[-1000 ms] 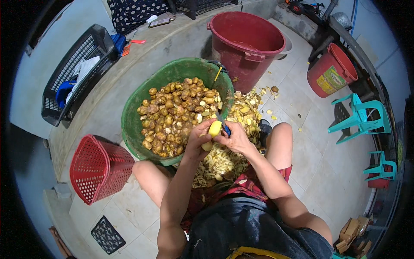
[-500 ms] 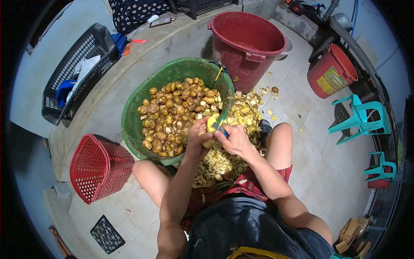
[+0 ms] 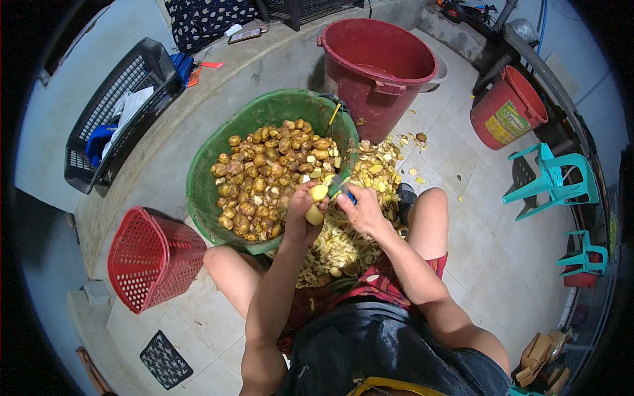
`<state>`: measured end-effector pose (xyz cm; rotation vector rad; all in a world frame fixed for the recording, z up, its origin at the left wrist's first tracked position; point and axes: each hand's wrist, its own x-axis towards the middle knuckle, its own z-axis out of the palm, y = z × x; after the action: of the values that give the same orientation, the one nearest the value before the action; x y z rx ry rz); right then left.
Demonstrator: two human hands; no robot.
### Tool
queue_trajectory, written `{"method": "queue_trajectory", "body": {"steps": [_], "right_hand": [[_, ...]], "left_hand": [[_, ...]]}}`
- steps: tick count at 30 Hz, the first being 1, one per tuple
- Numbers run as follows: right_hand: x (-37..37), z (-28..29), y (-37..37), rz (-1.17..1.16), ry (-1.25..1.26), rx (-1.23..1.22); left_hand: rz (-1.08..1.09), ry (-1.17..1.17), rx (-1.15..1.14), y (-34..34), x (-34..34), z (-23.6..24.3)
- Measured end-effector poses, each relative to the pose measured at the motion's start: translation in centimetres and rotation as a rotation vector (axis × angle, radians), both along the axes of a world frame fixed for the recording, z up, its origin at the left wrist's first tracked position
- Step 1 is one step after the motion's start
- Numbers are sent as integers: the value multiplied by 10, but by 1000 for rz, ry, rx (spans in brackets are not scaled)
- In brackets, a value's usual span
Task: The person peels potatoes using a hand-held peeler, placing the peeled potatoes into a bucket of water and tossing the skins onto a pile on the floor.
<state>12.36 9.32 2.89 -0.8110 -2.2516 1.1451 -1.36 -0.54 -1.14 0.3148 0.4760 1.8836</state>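
My left hand (image 3: 302,216) is closed around a peeled yellow potato (image 3: 319,193), whose pale cut face points up. A second smooth yellow piece (image 3: 314,215) shows lower in the same hand; whether it is a separate potato I cannot tell. Just right of it, my right hand (image 3: 363,210) grips a blue-handled cutting tool (image 3: 339,187). Its grey blade is smeared, so knife or peeler is unclear. Both hands are over the near right rim of a green tub (image 3: 201,191) holding many brown potatoes (image 3: 257,175). Peelings (image 3: 337,247) lie heaped beneath them, between my legs.
Behind the green tub stands a large red bin (image 3: 370,99). A red perforated basket (image 3: 155,257) is at the left, below a black crate (image 3: 119,112) on a ledge. To the right are a smaller red bucket (image 3: 508,109) and a turquoise chair (image 3: 555,178). Yellow scraps (image 3: 376,168) litter the floor.
My right hand and the blade have moved slightly right and up, off the potato. The potato's cut face now shows more fully in my left hand, which has barely shifted.
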Motion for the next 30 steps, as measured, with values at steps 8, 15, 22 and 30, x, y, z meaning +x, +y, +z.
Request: {"method": "queue_trajectory", "body": {"steps": [8,15,22,30], "right_hand": [[-2,-34,12,-98,136,-314],[-2,-38,15,-91,181,-451],[4,-24,23,-154,77,-369],[36,-4,50,-393,-256,189]], "left_hand": [[5,-141,-192,1,-2,4],[-6,-119,-223,3,1,20],[-14,-82,-212,4,0,13],[160,-110,-323,9,-14,-28]]}}
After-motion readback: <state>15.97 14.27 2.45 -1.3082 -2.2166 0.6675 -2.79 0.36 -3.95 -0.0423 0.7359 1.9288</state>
